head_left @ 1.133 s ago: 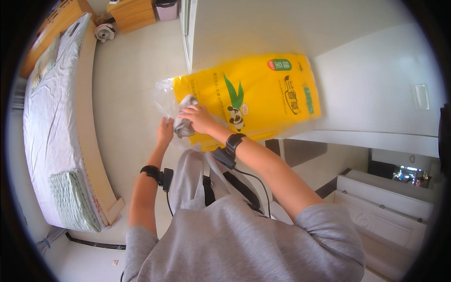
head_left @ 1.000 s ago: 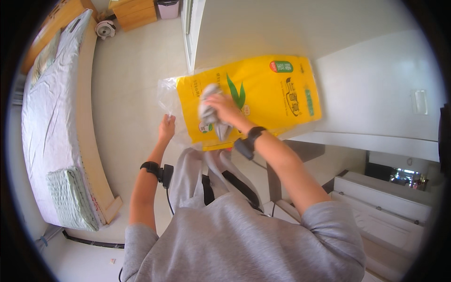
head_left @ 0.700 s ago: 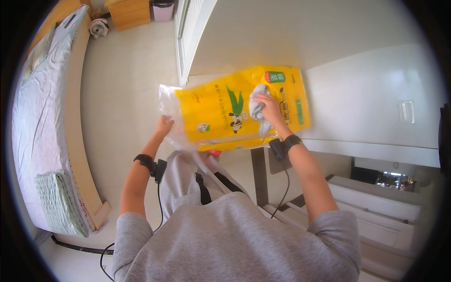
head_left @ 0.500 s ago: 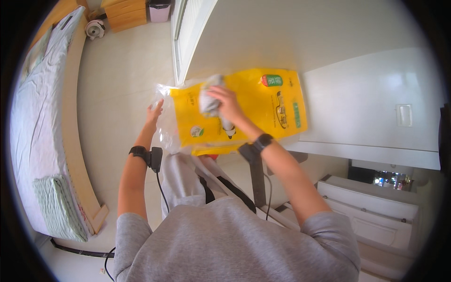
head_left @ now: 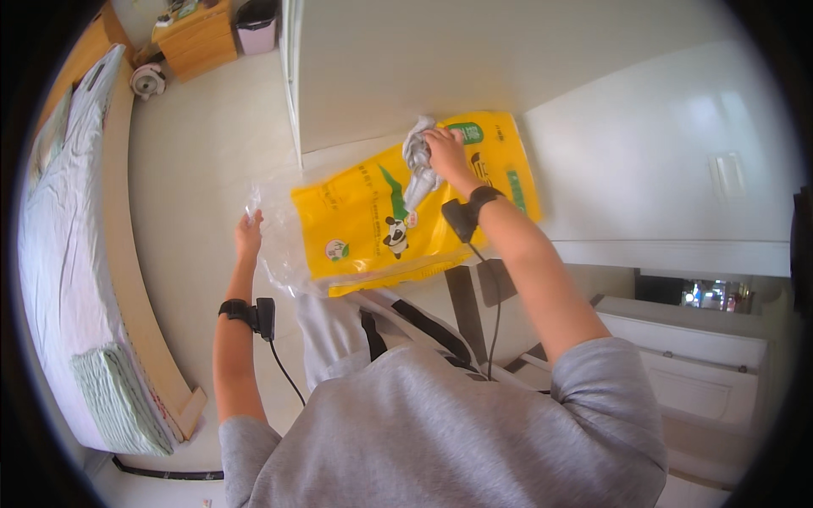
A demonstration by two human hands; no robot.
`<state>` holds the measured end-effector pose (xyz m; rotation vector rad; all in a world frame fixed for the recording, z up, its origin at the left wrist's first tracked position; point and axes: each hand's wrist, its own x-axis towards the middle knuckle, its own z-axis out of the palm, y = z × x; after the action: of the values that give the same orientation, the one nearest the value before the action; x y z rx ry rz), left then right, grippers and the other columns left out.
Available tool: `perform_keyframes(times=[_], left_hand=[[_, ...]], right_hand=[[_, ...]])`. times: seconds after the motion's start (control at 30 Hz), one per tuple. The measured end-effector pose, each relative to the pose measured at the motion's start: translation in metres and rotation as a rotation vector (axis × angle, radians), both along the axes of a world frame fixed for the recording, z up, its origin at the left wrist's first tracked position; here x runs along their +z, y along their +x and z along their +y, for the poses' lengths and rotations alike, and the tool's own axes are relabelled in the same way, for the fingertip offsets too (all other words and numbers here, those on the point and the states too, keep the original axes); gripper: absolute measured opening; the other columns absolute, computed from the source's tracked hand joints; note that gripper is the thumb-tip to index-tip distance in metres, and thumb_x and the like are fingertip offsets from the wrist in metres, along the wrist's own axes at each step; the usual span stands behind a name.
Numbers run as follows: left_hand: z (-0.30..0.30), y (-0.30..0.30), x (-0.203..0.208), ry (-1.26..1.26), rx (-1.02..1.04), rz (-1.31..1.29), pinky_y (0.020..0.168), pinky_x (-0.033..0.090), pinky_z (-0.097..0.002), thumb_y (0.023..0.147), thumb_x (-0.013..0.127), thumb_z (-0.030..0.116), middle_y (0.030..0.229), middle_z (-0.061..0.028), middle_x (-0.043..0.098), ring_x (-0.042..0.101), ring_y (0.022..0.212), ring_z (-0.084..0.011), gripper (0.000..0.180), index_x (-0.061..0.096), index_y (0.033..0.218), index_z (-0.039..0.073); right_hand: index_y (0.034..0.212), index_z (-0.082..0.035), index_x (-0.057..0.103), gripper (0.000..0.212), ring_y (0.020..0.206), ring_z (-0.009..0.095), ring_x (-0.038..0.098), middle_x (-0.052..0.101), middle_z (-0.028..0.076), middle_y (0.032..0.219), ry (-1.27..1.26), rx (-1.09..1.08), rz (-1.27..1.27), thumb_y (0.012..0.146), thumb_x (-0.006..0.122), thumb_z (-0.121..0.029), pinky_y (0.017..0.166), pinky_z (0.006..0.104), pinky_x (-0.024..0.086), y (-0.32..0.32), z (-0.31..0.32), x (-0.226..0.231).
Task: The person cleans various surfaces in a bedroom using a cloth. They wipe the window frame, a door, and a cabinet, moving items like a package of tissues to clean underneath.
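A large yellow plastic package with a cartoon panda and a clear end lies flat on a white surface in front of me. My right hand is closed on a crumpled light grey cloth and presses it against the upper part of the package, right of its middle. My left hand pinches the edge of the clear plastic end at the package's left. Its fingertips partly hide behind the wrinkled film.
A bed with a folded pale green quilt runs along the left. A small fan, a wooden cabinet and a pink bin stand far left. White drawers are at the lower right.
My right hand has moved the cloth rightward across the package, uncovering the panda print. The left hand, earlier with fingers spread beside the clear film, has closed on its edge. The view has shifted slightly.
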<state>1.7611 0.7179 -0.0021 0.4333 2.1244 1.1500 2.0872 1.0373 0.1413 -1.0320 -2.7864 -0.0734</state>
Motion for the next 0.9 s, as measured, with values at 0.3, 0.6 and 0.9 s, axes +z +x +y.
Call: perform_keyframes(times=[0.3,0.6,0.9], left_hand=[[-0.042,0.001,0.014,-0.326,-0.191,-0.636,0.102,0.024,-0.0477,0.068,0.049,0.082,0.125,-0.0108,0.057,0.048,0.119,-0.0262,0.109,0.018,0.145,0.012],[-0.062,0.033,-0.014,-0.236,-0.536,-0.468,0.073,0.045,-0.0376,0.078,0.066,0.044,0.090,-0.0041,0.062,0.061,0.085,-0.0198,0.053,0.056,0.117,0.009],[-0.022,-0.022,0.006,-0.646,-1.283,0.395,0.073,0.050,-0.0411,0.084,0.047,0.059,0.075,-0.0203,0.066,0.064,0.075,-0.0308,0.065,0.068,0.072,-0.001]], right_hand=[[0.085,-0.014,0.065,0.023,0.088,0.032,0.060,0.064,0.009,0.091,-0.502,-0.058,0.419,0.068,0.060,0.000,0.075,0.0388,0.047,-0.001,-0.118,-0.046],[0.111,-0.020,0.059,0.043,0.126,0.031,0.035,0.039,0.006,0.139,-0.483,0.107,0.086,0.070,0.061,-0.008,0.097,0.0514,0.030,-0.013,-0.238,-0.074],[0.100,-0.012,0.058,0.035,0.097,0.030,0.055,0.060,0.009,0.096,-0.603,-0.224,0.511,0.067,0.063,0.001,0.082,0.0339,0.045,0.070,-0.203,-0.042]])
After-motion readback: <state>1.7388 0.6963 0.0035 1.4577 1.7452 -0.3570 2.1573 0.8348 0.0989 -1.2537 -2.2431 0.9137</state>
